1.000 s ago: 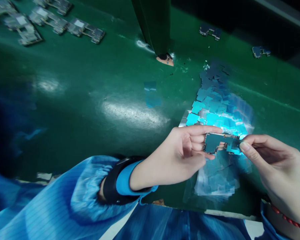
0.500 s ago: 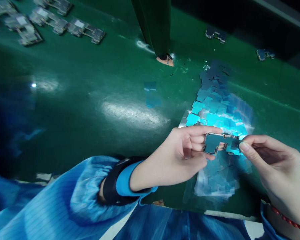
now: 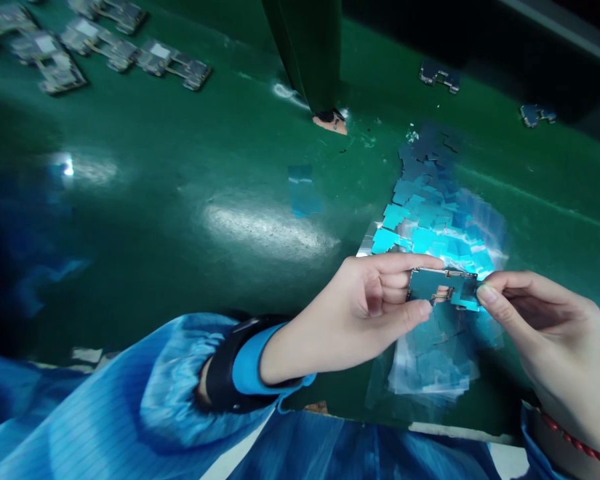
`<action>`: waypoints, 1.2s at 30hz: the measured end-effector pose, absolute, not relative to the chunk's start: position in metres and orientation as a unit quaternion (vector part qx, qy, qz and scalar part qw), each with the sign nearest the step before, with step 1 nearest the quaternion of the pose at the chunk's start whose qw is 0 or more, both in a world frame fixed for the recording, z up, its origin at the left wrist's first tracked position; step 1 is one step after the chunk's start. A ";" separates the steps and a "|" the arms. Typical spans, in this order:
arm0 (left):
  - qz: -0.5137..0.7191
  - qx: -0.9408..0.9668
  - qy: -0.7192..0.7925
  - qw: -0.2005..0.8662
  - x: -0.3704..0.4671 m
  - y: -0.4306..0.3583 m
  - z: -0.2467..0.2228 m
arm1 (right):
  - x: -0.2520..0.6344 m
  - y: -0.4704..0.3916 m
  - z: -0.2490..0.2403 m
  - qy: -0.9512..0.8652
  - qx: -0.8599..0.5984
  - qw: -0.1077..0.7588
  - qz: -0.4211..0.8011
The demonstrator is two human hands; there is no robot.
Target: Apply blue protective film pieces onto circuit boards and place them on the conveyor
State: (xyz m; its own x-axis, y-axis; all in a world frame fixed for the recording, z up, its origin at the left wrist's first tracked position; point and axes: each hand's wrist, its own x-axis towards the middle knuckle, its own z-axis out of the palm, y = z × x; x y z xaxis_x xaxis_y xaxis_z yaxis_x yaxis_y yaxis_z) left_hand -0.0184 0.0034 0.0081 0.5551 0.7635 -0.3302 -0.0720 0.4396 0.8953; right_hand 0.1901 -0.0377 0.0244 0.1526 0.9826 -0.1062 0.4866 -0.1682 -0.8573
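Observation:
A small circuit board (image 3: 425, 285) with a notch in its lower edge is held between my two hands. My left hand (image 3: 375, 303) grips its left part, with the thumb on the lower left corner and the index finger along the top edge. My right hand (image 3: 545, 327) pinches the right end between thumb and index finger, where a teal piece of film (image 3: 465, 293) covers the board. Beneath and behind the board lies a spread of overlapping blue film pieces (image 3: 430, 237) on the green table.
Several circuit boards (image 3: 175, 63) lie at the upper left. Two others (image 3: 439, 75) rest at the upper right under a dark ledge (image 3: 430, 30). A dark green post (image 3: 315, 53) stands at the top middle. One blue film (image 3: 304, 190) lies below it.
My left thumb has come up from below onto the board's lower left corner. The two boards at the upper right have shifted slightly right and down in view.

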 end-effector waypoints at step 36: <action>0.307 0.308 0.371 0.820 -0.018 0.003 0.004 | 0.187 -0.037 0.026 -0.557 -0.668 0.346 0.352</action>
